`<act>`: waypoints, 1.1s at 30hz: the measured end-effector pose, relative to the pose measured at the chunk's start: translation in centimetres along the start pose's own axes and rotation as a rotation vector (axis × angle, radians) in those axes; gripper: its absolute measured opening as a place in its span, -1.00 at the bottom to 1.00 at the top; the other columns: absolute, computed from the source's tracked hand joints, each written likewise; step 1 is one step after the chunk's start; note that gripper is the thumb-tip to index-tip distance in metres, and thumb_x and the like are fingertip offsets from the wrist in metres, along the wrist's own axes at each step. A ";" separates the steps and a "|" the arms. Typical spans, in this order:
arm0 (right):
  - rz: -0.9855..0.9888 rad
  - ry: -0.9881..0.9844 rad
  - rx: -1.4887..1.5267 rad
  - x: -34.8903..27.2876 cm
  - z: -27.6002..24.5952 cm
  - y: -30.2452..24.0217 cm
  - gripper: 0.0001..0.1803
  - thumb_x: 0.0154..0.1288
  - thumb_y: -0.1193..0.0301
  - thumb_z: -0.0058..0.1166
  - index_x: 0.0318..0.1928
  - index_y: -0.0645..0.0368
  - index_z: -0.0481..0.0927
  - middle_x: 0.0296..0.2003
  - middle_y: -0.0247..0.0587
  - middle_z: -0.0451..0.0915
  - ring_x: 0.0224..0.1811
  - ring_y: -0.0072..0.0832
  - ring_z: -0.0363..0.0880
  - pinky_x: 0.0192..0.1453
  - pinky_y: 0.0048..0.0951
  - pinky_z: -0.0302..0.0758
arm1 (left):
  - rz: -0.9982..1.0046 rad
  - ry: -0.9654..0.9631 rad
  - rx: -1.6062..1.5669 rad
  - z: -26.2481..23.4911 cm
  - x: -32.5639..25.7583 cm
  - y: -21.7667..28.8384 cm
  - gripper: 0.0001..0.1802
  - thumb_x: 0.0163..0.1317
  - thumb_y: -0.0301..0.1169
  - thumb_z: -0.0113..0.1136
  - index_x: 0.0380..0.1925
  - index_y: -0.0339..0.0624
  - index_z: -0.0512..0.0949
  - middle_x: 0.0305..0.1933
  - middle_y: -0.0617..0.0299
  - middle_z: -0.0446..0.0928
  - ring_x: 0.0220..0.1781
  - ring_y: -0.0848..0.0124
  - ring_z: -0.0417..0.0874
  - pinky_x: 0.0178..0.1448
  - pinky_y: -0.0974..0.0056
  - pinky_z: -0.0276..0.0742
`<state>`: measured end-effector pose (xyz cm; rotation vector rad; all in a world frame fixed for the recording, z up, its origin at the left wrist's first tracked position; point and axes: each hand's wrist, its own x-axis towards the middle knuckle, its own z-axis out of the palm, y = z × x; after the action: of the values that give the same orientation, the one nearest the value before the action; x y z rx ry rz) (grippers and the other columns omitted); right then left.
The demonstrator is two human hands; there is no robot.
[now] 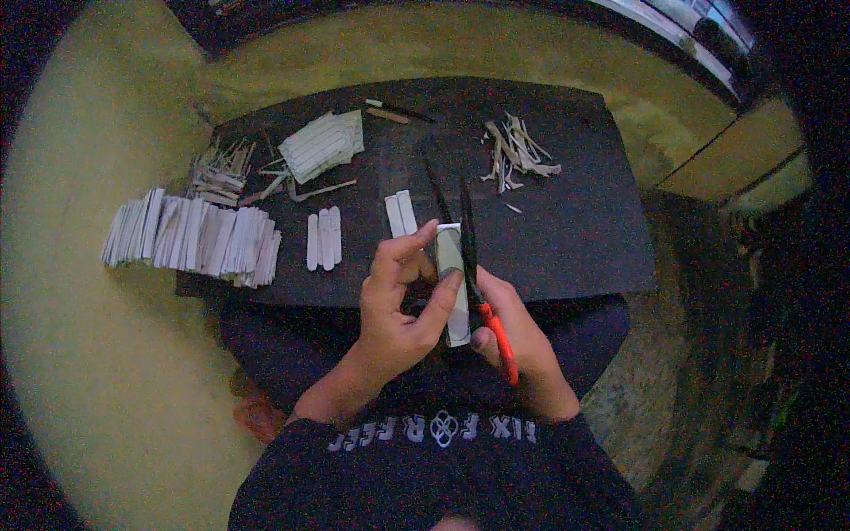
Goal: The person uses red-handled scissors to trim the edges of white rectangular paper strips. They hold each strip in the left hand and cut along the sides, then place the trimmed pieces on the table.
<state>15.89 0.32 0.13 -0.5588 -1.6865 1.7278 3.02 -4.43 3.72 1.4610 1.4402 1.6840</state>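
Note:
My left hand pinches a long, pale strip, apparently paper or card, between thumb and fingers. The strip stands lengthwise before my chest, with a whiter band at its far end. Orange-handled scissors with dark blades are gripped in my right hand. Their blades are spread and point away from me. One blade runs along the strip's right edge; the other shows beyond its far end, its lower part hidden behind the strip. Two flat pale sticks lie just past my left fingers.
On the dark table, a long row of pale sticks sits left, beside several separate sticks. Behind are thin offcuts, stacked sheets with rounded outlines and a dark pen-like item. Curled scraps lie far right.

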 end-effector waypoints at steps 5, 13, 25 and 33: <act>0.017 0.000 -0.043 0.0 0.2 0.1 -0.06 -0.29 -0.20 0.14 -0.08 0.39 0.28 -0.28 -0.01 0.47 -0.19 -0.31 0.46 -0.15 -0.37 0.37 | 0.028 -0.020 -0.013 -0.2 -0.1 -0.1 -0.51 0.00 -0.61 0.08 -0.03 -0.30 0.19 -0.59 0.31 0.34 -0.57 0.64 0.36 -0.50 0.54 0.26; 0.056 0.017 -0.021 -0.5 0.4 -0.6 -0.10 -0.33 -0.07 0.24 -0.09 0.41 0.29 -0.30 -0.01 0.48 -0.22 -0.36 0.46 -0.17 -0.39 0.37 | 0.030 -0.051 0.002 -0.7 -0.2 0.5 -0.52 0.02 -0.60 0.06 -0.01 -0.29 0.19 -0.56 0.28 0.38 -0.54 0.63 0.39 -0.47 0.53 0.29; 0.118 -0.058 -0.093 -0.4 -0.4 -1.9 -0.15 -0.33 -0.03 0.25 -0.11 0.37 0.33 -0.33 -0.03 0.50 -0.25 -0.31 0.48 -0.20 -0.38 0.36 | 0.002 -0.052 0.072 -1.3 0.0 1.2 -0.54 -0.01 -0.58 0.09 -0.03 -0.29 0.28 -0.59 0.33 0.38 -0.55 0.66 0.37 -0.47 0.55 0.28; 0.102 -0.052 -0.136 -0.6 -0.6 -1.1 -0.09 -0.33 -0.15 0.20 -0.14 0.41 0.33 -0.42 -0.08 0.49 -0.34 -0.41 0.46 -0.27 -0.39 0.37 | 0.002 -0.063 0.064 -1.5 -0.1 0.9 -0.54 0.00 -0.59 0.08 -0.02 -0.30 0.28 -0.61 0.36 0.35 -0.60 0.69 0.31 -0.52 0.56 0.22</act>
<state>16.93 0.26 1.08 -0.6781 -1.8510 1.7206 1.96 -5.36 4.73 1.5355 1.4717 1.5922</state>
